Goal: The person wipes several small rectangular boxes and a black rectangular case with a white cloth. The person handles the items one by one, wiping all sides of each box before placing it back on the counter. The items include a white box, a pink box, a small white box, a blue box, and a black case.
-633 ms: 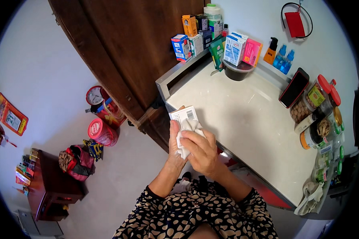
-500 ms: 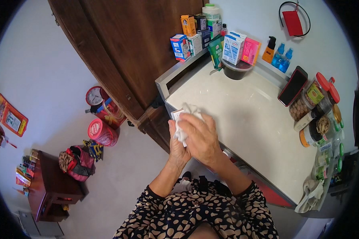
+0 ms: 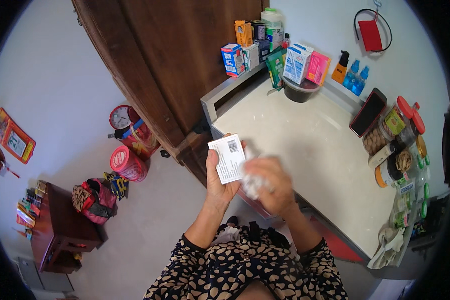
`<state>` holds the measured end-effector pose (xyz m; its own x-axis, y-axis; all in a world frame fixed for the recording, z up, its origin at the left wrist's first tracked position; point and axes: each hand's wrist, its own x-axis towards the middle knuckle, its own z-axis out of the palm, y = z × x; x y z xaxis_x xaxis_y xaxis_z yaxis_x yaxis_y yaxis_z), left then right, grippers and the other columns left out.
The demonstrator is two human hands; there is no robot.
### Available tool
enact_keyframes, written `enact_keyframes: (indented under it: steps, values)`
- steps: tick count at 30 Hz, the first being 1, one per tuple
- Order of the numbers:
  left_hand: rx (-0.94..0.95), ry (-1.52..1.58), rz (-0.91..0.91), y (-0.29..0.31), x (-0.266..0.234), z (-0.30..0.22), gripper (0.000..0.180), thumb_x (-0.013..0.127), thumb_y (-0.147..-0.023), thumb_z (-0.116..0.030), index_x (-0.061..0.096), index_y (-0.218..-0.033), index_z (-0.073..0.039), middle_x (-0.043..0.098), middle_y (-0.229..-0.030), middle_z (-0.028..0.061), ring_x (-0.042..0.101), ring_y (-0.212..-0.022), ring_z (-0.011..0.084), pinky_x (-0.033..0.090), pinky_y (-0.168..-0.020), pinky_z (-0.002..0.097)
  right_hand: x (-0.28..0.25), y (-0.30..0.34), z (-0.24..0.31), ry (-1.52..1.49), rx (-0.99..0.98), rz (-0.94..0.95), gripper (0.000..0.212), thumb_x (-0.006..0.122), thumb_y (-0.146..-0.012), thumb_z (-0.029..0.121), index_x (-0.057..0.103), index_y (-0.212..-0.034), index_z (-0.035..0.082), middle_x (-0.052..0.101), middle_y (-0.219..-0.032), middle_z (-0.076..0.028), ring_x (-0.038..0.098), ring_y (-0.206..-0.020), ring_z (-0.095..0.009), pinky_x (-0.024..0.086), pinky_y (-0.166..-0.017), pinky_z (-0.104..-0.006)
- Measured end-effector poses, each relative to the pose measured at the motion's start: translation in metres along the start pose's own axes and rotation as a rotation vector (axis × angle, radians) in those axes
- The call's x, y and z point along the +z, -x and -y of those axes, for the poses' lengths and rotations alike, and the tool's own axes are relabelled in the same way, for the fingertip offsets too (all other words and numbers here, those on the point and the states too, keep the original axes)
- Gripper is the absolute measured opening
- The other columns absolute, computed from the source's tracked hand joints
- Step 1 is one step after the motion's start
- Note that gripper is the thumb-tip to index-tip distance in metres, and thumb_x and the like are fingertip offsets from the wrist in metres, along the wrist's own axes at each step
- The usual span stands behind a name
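My left hand (image 3: 218, 186) grips a small white carton (image 3: 227, 159) by its edges, thumb along the left side. Fine print and a barcode show on the carton's upward face. Just right of the carton, my right hand (image 3: 276, 186) is closed around a crumpled white cloth (image 3: 255, 185); motion blurs this hand. Both hands are above the near left edge of the white tabletop (image 3: 305, 145).
Medicine cartons (image 3: 232, 60) and bottles line the back ledge. A dark tub (image 3: 300, 91) bears more boxes. A phone (image 3: 368, 112) leans near lidded jars (image 3: 396, 117) at right. A cloth (image 3: 388, 245) lies at the near right corner. A wooden door (image 3: 160, 65) stands left.
My right hand and the cloth have moved right, off the carton. The carton's printed face has come into view, turned upward in my left hand.
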<state>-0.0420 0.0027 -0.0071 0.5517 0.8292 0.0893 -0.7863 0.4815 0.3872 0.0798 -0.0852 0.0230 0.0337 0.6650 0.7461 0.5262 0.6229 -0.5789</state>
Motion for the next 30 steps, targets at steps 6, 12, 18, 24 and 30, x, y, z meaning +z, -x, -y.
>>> enact_keyframes:
  steps: [6,12,18,24,30]
  values:
    - [-0.049,-0.009,-0.041,0.001,0.007,0.007,0.061,0.057,-0.088,-0.049,0.046,-0.132,-0.008,0.057,-0.121,0.0118,0.056,-0.112,0.0238,0.046,-0.097,0.0396,0.004,-0.035,-0.004,-0.331,0.37,-0.191,0.036,0.05,-0.081,-0.002,0.055,-0.116,-0.003,0.056,-0.115,-0.014,0.055,-0.106,-0.022,0.04,-0.096,-0.0297]
    - [-0.004,-0.018,-0.066,0.002,0.008,0.006,0.058,0.056,-0.089,-0.047,0.046,-0.131,-0.008,0.057,-0.12,0.0096,0.056,-0.11,0.0228,0.047,-0.097,0.0379,0.003,-0.016,-0.01,-0.262,0.35,-0.057,0.037,0.051,-0.084,-0.001,0.055,-0.12,-0.004,0.054,-0.122,-0.016,0.055,-0.11,-0.023,0.042,-0.097,-0.0311]
    - [0.034,-0.059,-0.115,0.002,0.006,0.007,0.057,0.056,-0.09,-0.046,0.047,-0.131,-0.007,0.059,-0.117,0.0098,0.058,-0.108,0.0231,0.048,-0.095,0.039,0.004,0.015,-0.009,-0.186,0.384,-0.036,0.038,0.055,-0.086,0.002,0.054,-0.122,-0.006,0.055,-0.121,-0.017,0.058,-0.106,-0.023,0.045,-0.091,-0.0301]
    - [0.027,-0.146,-0.074,0.002,0.007,0.01,0.058,0.057,-0.089,-0.046,0.047,-0.13,-0.006,0.06,-0.114,0.0125,0.06,-0.106,0.0266,0.051,-0.09,0.0405,-0.028,0.021,0.0,-0.188,0.362,0.062,0.035,0.056,-0.081,-0.003,0.058,-0.116,-0.004,0.058,-0.114,-0.015,0.06,-0.1,-0.021,0.047,-0.087,-0.0285]
    - [0.046,-0.253,-0.05,0.006,0.013,0.023,0.063,0.057,-0.089,-0.048,0.042,-0.134,-0.006,0.057,-0.12,0.0124,0.058,-0.107,0.0253,0.05,-0.094,0.0397,-0.014,-0.006,0.006,0.261,0.078,-0.132,0.042,0.058,-0.071,-0.008,0.062,-0.111,0.002,0.057,-0.112,-0.013,0.054,-0.098,-0.026,0.047,-0.084,-0.035]
